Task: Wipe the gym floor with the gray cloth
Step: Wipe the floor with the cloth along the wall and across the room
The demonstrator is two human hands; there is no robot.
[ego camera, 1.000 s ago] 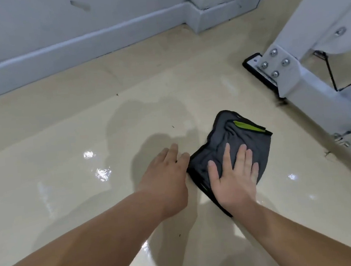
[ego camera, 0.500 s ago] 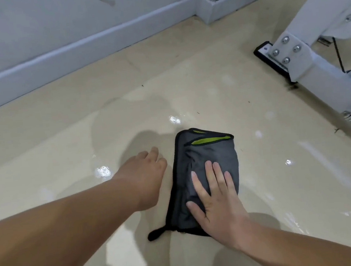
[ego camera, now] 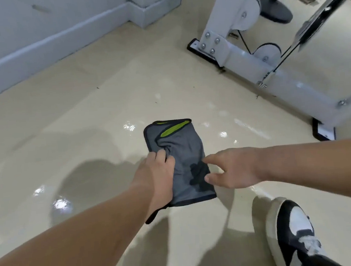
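Both hands sit at the gray cloth (ego camera: pixel 183 164), which lies flat on the beige floor (ego camera: pixel 83 124). I see my left hand (ego camera: pixel 156 175) pinching a bunched fold at the cloth's left edge. My right hand (ego camera: pixel 231 168) hovers at the cloth's right edge, fingers loosely spread, holding nothing. Both forearms extend toward the cloth. My left palm hides the cloth's lower-left corner. A shoe (ego camera: pixel 293 235) stands below-right of the cloth, cropped.
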